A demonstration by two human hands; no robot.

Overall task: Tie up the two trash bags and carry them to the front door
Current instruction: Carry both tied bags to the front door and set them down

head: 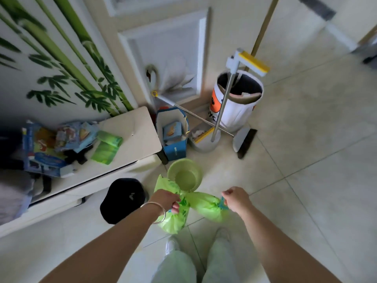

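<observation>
The person is standing on a tiled floor (306, 160), looking down at both hands, which are apart, each clamped on its own green trash bag. The left hand (167, 201), with a silver bangle (157, 213) on its wrist, is gripping the gathered neck of the left trash bag (173, 221), which is hanging just in front of the person's feet. The right hand (236, 199) is pinching the blue drawstring at the neck of the right trash bag (206, 205); the two bags are touching side by side. Just beyond the bags a small green bin (184, 174) is sitting on the floor. Left of the bin a black cap (122, 199) is lying beside a white worktop (140, 135) carrying a roll of green bags (107, 147). Beyond the bin, a blue box (173, 135), a dustpan and broom (206, 137) and a white bucket (238, 99) are standing against a door (163, 48).
</observation>
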